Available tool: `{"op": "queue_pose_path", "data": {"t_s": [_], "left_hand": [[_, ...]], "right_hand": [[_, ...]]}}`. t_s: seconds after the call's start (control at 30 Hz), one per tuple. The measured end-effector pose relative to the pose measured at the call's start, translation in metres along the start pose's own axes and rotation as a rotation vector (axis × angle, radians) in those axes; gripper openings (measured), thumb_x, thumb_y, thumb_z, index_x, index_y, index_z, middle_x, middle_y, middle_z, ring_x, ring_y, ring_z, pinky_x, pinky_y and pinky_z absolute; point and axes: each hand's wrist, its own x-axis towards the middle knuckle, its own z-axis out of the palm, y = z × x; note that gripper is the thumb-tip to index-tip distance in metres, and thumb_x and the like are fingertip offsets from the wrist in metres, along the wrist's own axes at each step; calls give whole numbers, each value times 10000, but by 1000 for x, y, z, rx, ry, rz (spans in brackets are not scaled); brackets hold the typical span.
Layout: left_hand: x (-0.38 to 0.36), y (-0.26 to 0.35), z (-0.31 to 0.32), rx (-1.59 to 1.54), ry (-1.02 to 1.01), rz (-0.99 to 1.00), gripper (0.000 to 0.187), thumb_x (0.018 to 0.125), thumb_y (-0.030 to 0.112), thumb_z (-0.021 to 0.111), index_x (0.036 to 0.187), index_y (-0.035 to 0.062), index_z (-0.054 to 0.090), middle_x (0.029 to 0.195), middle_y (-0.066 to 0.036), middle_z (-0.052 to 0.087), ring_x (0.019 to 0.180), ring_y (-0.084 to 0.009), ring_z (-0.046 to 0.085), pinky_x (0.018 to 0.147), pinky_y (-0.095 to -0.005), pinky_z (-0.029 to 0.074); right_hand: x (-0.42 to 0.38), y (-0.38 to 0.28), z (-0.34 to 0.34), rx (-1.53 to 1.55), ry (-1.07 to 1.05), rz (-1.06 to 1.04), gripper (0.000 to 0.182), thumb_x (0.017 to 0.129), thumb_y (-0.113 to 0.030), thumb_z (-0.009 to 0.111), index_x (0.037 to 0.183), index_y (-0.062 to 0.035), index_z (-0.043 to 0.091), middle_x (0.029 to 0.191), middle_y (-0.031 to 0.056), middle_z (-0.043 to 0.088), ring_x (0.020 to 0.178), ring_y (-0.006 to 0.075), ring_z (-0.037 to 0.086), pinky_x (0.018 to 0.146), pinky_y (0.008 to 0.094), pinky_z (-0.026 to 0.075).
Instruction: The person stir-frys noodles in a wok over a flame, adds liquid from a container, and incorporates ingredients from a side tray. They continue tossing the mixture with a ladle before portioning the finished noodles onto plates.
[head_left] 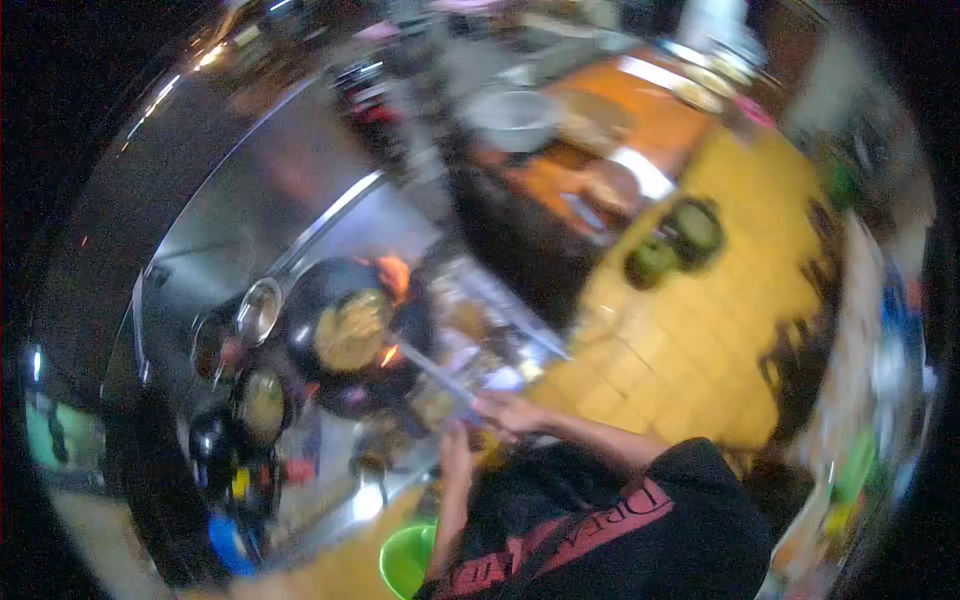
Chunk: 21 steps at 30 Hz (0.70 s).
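A dark wok (pixel 305 300) sits over flames, with pale yellowish food (pixel 350 330) inside it. Orange fire (pixel 393 280) shows at its far rim, and a smaller flame burns at the near rim. From that near rim a long pale handle (pixel 435 372) runs towards me, and my right hand (pixel 508 412) is closed around its end. My left hand (pixel 456 450) is raised just beside my right one. Motion blur smears its fingers, so I cannot make out whether they grip anything.
Left of the wok stand a metal ladle or strainer (pixel 260 310), a pan (pixel 262 405) and small containers. A green bowl (pixel 405 560) is below my left arm. Beyond the yellow tiled floor (pixel 680 350), with green round objects (pixel 690 228), an orange table (pixel 640 100) holds a white basin (pixel 512 118).
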Motion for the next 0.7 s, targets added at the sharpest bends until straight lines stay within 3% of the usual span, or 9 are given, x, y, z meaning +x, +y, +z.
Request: {"op": "queue_pose_path", "data": {"t_s": [0.13,0.23,0.3,0.33,0.37,0.5,0.57,0.67,0.7], "left_hand": [[-33,82,63,60,-180,47,375,945,351,411,1015,15,561,878,-38,580,807,-156,549,722,-282,442],[-48,86,115,-9,-547,62,466,938,348,440,1205,-34,439,1098,-146,534,955,-213,537,843,-340,432],[-60,74,161,-47,-623,263,238,931,248,467,949,11,464,764,-19,499,643,-114,476,564,-250,418],[-64,70,180,101,-660,263,153,923,181,478,881,42,432,701,-1,447,595,-99,435,527,-246,404],[-45,79,176,107,-737,246,153,923,181,478,881,42,432,701,-1,447,595,-99,435,527,-246,404],[-75,78,227,43,-1071,37,108,900,135,501,884,67,419,614,11,389,490,-99,402,453,-255,401],[-87,59,258,202,-1281,36,133,891,156,512,885,68,413,573,8,364,445,-114,405,392,-269,387],[-142,69,298,421,-1320,-13,171,864,198,518,837,54,430,560,-31,429,407,-130,430,382,-269,393],[-152,64,312,476,-1421,7,207,851,229,509,805,40,441,563,-53,471,412,-142,452,409,-267,408]], "right_hand": [[-38,63,1,-74,331,-387,641,943,-434,364,1421,-81,124,1096,120,514,782,142,557,609,270,479],[-92,76,10,117,466,-613,683,948,-427,336,1422,-61,7,1364,184,327,1179,237,424,941,351,397],[-101,114,0,-119,909,-773,710,951,-402,346,1411,-42,-57,1392,186,300,1281,248,299,1053,356,249],[-107,132,-11,-250,1077,-839,743,948,-364,388,1403,-43,-104,1233,200,451,1115,220,479,894,303,425],[-88,138,-16,-248,1155,-812,743,948,-364,388,1403,-43,-104,1233,200,451,1115,220,479,894,303,425],[-205,186,-22,343,1304,-365,603,900,-298,509,1401,-131,218,772,71,618,514,140,590,418,251,463],[-266,283,-67,800,1519,-609,235,847,-155,533,1059,-55,547,757,64,594,505,142,580,409,269,465],[-391,353,-122,816,2140,-176,109,838,-152,534,828,-50,572,689,54,575,467,142,560,385,279,440],[-437,375,-146,866,2251,-241,144,827,-184,552,752,-61,568,600,40,560,477,139,560,385,288,431]]}}
